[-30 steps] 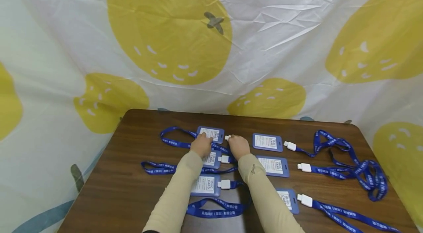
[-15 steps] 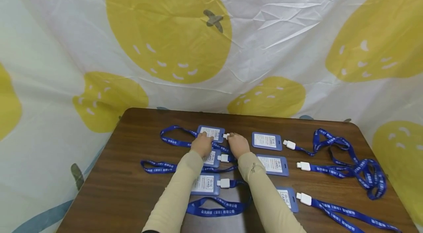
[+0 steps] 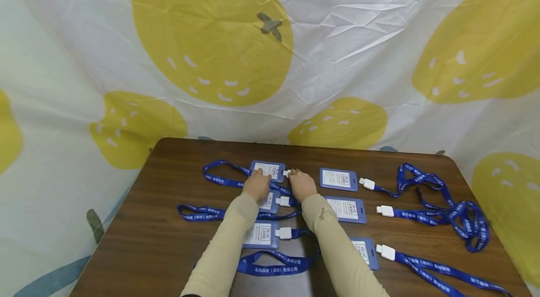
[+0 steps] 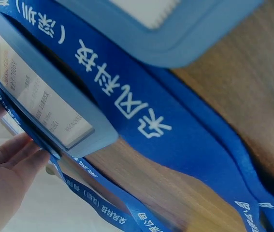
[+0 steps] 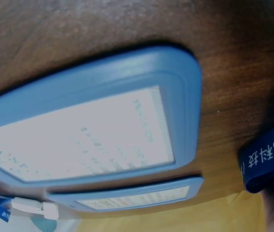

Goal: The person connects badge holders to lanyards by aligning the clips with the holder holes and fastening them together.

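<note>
My left hand holds the far-left blue badge holder by its near edge. In the left wrist view its fingers lie beyond another badge holder and a printed blue lanyard. My right hand pinches a white plastic lanyard clip, whose tip is right at the slotted right end of that far badge. The pinching fingertips are mostly hidden. At the edge of the right wrist view, a blue lanyard loop hangs by the right hand.
Two left-side badges sit nearer me, with white clips at their slots. To the right, a column of badge holders faces loose white clips on tangled blue lanyards. A fruit-print cloth hangs behind the brown table.
My right hand has shifted slightly left, bringing the white clip up to the far badge's slotted end. The left hand has stayed on the badge. The whole head view has drifted slightly.
</note>
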Available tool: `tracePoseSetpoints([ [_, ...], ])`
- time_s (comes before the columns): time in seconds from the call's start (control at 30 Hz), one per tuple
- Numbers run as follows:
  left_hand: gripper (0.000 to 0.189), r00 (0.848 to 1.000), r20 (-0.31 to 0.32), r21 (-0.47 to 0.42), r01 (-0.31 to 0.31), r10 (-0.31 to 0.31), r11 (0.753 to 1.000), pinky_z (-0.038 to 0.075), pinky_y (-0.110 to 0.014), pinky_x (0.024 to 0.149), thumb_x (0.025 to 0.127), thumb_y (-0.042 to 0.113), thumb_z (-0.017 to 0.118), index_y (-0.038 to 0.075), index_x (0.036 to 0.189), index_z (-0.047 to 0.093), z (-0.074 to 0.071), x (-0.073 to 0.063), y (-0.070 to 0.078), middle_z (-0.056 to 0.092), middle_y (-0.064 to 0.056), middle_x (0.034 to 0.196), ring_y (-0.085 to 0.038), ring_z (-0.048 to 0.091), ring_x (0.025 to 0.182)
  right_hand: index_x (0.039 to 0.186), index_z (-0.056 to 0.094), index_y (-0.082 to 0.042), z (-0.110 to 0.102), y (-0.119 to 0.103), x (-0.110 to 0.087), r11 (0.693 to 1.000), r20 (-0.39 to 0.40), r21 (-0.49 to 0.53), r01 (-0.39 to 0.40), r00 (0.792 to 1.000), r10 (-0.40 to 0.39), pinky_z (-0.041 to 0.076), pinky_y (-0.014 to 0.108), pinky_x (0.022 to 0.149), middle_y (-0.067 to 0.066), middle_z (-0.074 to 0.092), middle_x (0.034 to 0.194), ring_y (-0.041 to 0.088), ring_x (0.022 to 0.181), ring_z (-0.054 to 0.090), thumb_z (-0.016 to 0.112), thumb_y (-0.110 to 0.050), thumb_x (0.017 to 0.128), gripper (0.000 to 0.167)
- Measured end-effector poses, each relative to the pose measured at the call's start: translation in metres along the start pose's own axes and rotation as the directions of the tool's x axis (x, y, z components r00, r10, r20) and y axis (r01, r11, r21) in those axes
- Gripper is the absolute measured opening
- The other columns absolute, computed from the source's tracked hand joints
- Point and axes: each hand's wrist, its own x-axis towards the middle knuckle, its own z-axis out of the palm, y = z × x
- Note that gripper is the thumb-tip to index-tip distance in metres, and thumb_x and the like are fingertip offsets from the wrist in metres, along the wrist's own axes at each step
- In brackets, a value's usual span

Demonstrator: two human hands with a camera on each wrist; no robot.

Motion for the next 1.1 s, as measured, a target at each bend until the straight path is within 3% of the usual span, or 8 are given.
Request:
tracePoseSetpoints([
  [0.1, 0.039, 1.000, -0.011, 0.008, -0.008, 0.008, 1.000, 0.049, -0.043, 0.079, 0.085, 0.010, 0.057, 0.011, 0.124, 0.057, 0.002, 0.000, 0.000, 0.049, -0.018, 0.113, -0.030, 0.044, 0.108, 0.090, 0.066, -0.017, -0.052, -0.016, -0.002, 1.000, 0.040, -0.008, -0.008, 0.999, 0.008, 0.051, 0.042, 0.062, -0.001, 0.060, 0.096, 0.021, 0.088, 0.058, 0.053, -0.010, 0.083, 0.017],
  [0.2, 0.040, 1.000, -0.017, 0.017, -0.013, 0.014, 1.000, 0.049, -0.043, 0.080, 0.084, 0.010, 0.058, 0.010, 0.123, 0.057, 0.003, 0.000, 0.001, 0.049, -0.018, 0.113, -0.030, 0.044, 0.108, 0.091, 0.066, -0.011, -0.123, -0.039, -0.005, 0.999, 0.079, 0.035, -0.023, 0.997, 0.020, 0.052, 0.041, 0.065, 0.003, 0.061, 0.097, 0.023, 0.090, 0.059, 0.052, -0.004, 0.083, 0.017],
  [0.27, 0.040, 1.000, -0.021, 0.023, -0.018, 0.018, 1.000, 0.049, -0.042, 0.080, 0.083, 0.009, 0.059, 0.009, 0.123, 0.058, 0.004, 0.000, 0.001, 0.049, -0.018, 0.112, -0.030, 0.044, 0.108, 0.089, 0.066, -0.005, -0.193, -0.061, -0.008, 0.998, 0.089, 0.060, -0.026, 0.996, 0.020, 0.052, 0.040, 0.065, 0.007, 0.063, 0.095, 0.025, 0.089, 0.060, 0.053, -0.001, 0.081, 0.016],
  [0.33, 0.040, 0.999, -0.026, 0.025, -0.022, 0.023, 0.999, 0.049, -0.042, 0.080, 0.083, 0.009, 0.059, 0.009, 0.122, 0.058, 0.004, 0.000, 0.001, 0.049, -0.018, 0.111, -0.030, 0.044, 0.107, 0.089, 0.066, -0.002, -0.238, -0.074, -0.010, 0.997, 0.126, 0.067, -0.038, 0.992, 0.029, 0.052, 0.040, 0.068, 0.010, 0.063, 0.096, 0.026, 0.091, 0.060, 0.054, 0.001, 0.081, 0.015],
  [0.37, 0.039, 0.999, -0.025, 0.023, -0.023, 0.023, 0.999, 0.049, -0.042, 0.080, 0.083, 0.009, 0.059, 0.008, 0.122, 0.058, 0.004, 0.000, 0.002, 0.049, -0.019, 0.111, -0.030, 0.044, 0.107, 0.089, 0.066, -0.002, -0.248, -0.078, -0.010, 0.998, 0.130, 0.056, -0.038, 0.991, 0.030, 0.052, 0.039, 0.068, 0.010, 0.063, 0.096, 0.026, 0.091, 0.060, 0.054, 0.001, 0.081, 0.015],
  [0.5, 0.037, 0.999, -0.032, 0.007, -0.015, 0.015, 1.000, 0.050, -0.043, 0.077, 0.083, 0.008, 0.058, 0.008, 0.120, 0.059, 0.005, 0.000, 0.001, 0.049, -0.019, 0.111, -0.031, 0.043, 0.108, 0.093, 0.065, -0.002, -0.260, -0.084, -0.011, 0.998, 0.156, 0.031, -0.046, 0.987, 0.041, 0.052, 0.037, 0.070, 0.010, 0.062, 0.098, 0.026, 0.094, 0.060, 0.054, 0.000, 0.082, 0.016],
  [0.8, 0.036, 1.000, -0.030, 0.010, 0.000, 0.000, 1.000, 0.050, -0.042, 0.074, 0.083, 0.008, 0.058, 0.008, 0.119, 0.059, 0.006, 0.000, 0.001, 0.048, -0.018, 0.112, -0.031, 0.042, 0.109, 0.098, 0.064, 0.002, -0.252, -0.088, -0.010, 0.988, 0.169, 0.114, -0.109, 0.982, 0.088, 0.052, 0.038, 0.068, 0.013, 0.060, 0.101, 0.029, 0.088, 0.059, 0.066, 0.002, 0.071, 0.027],
  [1.1, 0.036, 0.999, -0.031, 0.032, -0.013, 0.014, 0.999, 0.050, -0.041, 0.075, 0.083, 0.010, 0.059, 0.007, 0.119, 0.059, 0.006, 0.000, 0.004, 0.048, -0.018, 0.112, -0.030, 0.042, 0.108, 0.102, 0.062, 0.003, -0.249, -0.090, -0.011, 0.981, 0.188, 0.121, -0.149, 0.974, 0.124, 0.050, 0.039, 0.078, 0.016, 0.058, 0.110, 0.033, 0.105, 0.054, 0.068, -0.001, 0.070, 0.034],
])
